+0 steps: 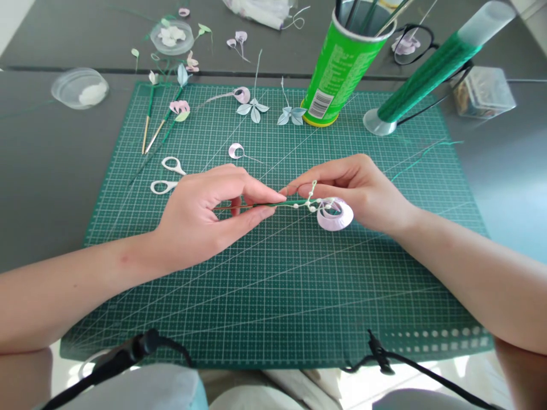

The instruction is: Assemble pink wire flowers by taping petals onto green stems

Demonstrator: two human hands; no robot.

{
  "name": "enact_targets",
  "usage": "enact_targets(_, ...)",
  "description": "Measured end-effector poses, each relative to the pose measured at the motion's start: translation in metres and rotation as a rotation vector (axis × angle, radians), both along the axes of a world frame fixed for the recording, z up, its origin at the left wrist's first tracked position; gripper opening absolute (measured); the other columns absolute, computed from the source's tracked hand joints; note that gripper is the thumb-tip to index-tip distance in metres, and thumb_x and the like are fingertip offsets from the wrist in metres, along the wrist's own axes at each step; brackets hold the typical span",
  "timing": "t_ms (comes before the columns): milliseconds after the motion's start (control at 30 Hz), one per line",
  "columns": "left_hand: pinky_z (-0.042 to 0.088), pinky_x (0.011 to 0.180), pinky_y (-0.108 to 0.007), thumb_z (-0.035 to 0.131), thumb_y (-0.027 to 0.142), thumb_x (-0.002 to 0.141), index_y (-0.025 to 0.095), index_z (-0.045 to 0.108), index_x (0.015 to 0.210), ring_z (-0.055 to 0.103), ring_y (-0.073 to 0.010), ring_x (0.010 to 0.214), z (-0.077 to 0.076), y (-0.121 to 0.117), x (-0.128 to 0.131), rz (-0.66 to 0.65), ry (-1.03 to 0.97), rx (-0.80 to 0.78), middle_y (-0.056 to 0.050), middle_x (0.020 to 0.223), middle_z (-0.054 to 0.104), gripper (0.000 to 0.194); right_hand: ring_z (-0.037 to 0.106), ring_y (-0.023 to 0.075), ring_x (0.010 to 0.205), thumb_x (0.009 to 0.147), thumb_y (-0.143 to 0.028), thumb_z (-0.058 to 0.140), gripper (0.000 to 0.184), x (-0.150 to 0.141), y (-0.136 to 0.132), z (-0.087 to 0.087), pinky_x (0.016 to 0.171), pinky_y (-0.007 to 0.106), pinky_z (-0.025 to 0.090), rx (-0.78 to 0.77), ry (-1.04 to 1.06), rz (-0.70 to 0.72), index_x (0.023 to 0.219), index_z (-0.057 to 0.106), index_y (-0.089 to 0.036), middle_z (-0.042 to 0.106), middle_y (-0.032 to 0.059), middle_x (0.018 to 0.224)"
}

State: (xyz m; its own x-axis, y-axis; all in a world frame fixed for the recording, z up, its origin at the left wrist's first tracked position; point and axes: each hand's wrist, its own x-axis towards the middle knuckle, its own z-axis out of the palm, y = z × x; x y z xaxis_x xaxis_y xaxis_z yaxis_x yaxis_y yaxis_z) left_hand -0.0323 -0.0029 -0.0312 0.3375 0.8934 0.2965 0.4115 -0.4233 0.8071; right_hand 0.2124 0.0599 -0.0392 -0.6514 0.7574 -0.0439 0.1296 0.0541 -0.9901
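My left hand (pixel 205 213) pinches a thin flower stem (pixel 294 203) wrapped in green, held level above the green cutting mat (pixel 256 296). At the stem's right end sit a pale lilac looped petal (pixel 342 219) and a sprig of small whitish-green buds (pixel 312 193). My right hand (pixel 356 185) is behind the stem, its thumb and fingertips pressed together close to my left fingertips. What those fingers hold, if anything, is too small to make out. White-handled scissors (pixel 164 187) lie partly hidden behind my left hand.
Behind my hands are a loose lilac petal (pixel 235 151), blue leaf sprigs (pixel 253 108) and several flower stems (pixel 149 117). A green can (pixel 342 68) of sticks and a green thread-wound tube (pixel 427 80) stand at back right, near a clear box (pixel 485 94). Shallow dishes (pixel 64 91) lie far left.
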Motion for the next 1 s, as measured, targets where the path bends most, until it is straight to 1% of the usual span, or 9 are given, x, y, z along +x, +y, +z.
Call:
enact_targets(67,0.056,0.069,-0.034,0.077,0.023,0.094,0.033,0.082,0.095,0.064,-0.0151,0.067,-0.0005,0.0,0.0003,0.0,-0.042,0.015,0.004,0.085,0.08,0.012,0.074,0.0192,0.084,0.09,-0.033,0.081,0.009,0.0,0.0008,-0.0011,0.066,0.031,0.06,-0.018,0.026,0.015,0.088,0.088,-0.029,0.083,0.0053,0.093)
enact_targets(133,0.055,0.067,-0.032,0.078,0.022,0.093,0.034,0.083,0.094,0.065,-0.0153,0.069,-0.0011,0.0,0.0007,-0.002,-0.06,0.001,0.004,0.086,0.08,0.013,0.073,0.0172,0.081,0.088,-0.035,0.083,0.009,0.0002,0.001,-0.0025,0.066,0.029,0.059,-0.046,0.045,0.042,0.088,0.088,-0.027,0.082,0.005,0.092)
enact_targets(233,0.055,0.067,-0.031,0.077,0.025,0.094,0.035,0.083,0.095,0.068,-0.0162,0.074,-0.0021,0.0004,0.0013,0.022,-0.036,-0.06,0.003,0.088,0.081,0.012,0.069,0.0142,0.073,0.084,-0.041,0.088,0.021,0.0011,0.001,-0.0045,0.062,0.026,0.055,-0.07,0.051,0.081,0.091,0.088,-0.022,0.082,0.0055,0.09)
enact_targets(333,0.057,0.07,-0.03,0.076,0.025,0.094,0.034,0.083,0.095,0.069,-0.0152,0.074,-0.0032,0.0018,0.0016,0.029,-0.028,-0.073,0.003,0.09,0.081,0.012,0.067,0.0137,0.071,0.083,-0.047,0.088,0.03,0.002,0.0018,-0.006,0.059,0.026,0.052,-0.057,0.031,0.092,0.093,0.087,-0.019,0.082,0.0071,0.09)
enact_targets(533,0.055,0.068,-0.027,0.076,0.025,0.094,0.029,0.082,0.095,0.072,-0.0152,0.084,-0.0048,0.005,0.0014,0.005,-0.015,-0.096,0.002,0.103,0.083,0.007,0.067,0.0137,0.072,0.085,-0.045,0.087,0.026,0.0013,0.0037,-0.0079,0.06,0.026,0.051,-0.044,0.033,0.104,0.09,0.088,-0.02,0.082,0.0065,0.089)
enact_targets(667,0.056,0.069,-0.028,0.078,0.027,0.093,0.028,0.081,0.095,0.071,-0.0158,0.083,-0.0047,0.0044,0.001,-0.009,-0.036,-0.158,0.002,0.096,0.082,0.004,0.066,0.0134,0.069,0.086,-0.039,0.085,0.018,0.0006,0.0036,-0.0081,0.057,0.026,0.049,-0.039,0.011,0.094,0.09,0.088,-0.021,0.081,0.0055,0.086)
enact_targets(800,0.057,0.071,-0.029,0.078,0.028,0.091,0.03,0.081,0.092,0.072,-0.0172,0.084,-0.003,0.0027,0.0017,-0.033,-0.027,-0.236,0.002,0.095,0.081,0.004,0.066,0.0133,0.068,0.09,-0.033,0.08,0.013,0.0014,0.004,-0.0079,0.057,0.026,0.049,-0.023,-0.016,0.117,0.091,0.088,-0.023,0.08,0.0047,0.084)
enact_targets(867,0.057,0.07,-0.029,0.078,0.027,0.092,0.03,0.081,0.092,0.072,-0.0167,0.083,-0.0032,0.0026,0.0019,-0.024,-0.04,-0.251,0.002,0.092,0.081,0.004,0.066,0.0135,0.068,0.09,-0.037,0.081,0.016,0.0014,0.0044,-0.0078,0.058,0.026,0.05,-0.035,-0.013,0.138,0.091,0.087,-0.022,0.08,0.0048,0.083)
enact_targets(1000,0.055,0.062,-0.026,0.079,0.027,0.092,0.028,0.08,0.092,0.072,-0.0153,0.08,-0.0061,0.0048,0.0018,-0.01,-0.107,-0.274,0.002,0.088,0.079,0.001,0.067,0.0154,0.073,0.086,-0.049,0.084,0.028,-0.0003,0.0044,-0.008,0.063,0.028,0.053,-0.039,0.001,0.155,0.086,0.085,-0.021,0.079,0.0052,0.082)
